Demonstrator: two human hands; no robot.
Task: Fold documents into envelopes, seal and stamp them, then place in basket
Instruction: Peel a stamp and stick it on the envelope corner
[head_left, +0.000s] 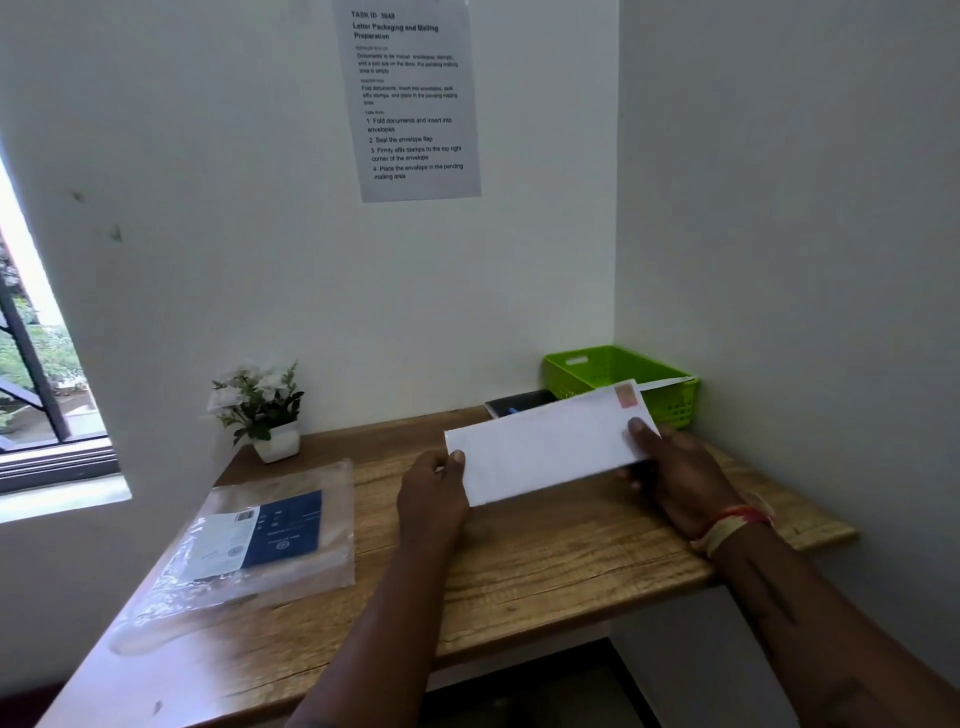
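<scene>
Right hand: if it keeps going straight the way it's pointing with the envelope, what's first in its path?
Likely the green basket. The right hand points up and away toward the back right corner, holding the envelope. The basket appears next in line, though depth is unclear.

1. My left hand reaches forward, thumb lying on top of the white paper envelope at its left end, the other fingers tucked beneath it.
2. My right hand pinches the right end, thumb pressed on top, fingers curled under the edge.
3. Both forearms stretch ahead, apart from each other; a red and cream thread band circles my right wrist.
</scene>
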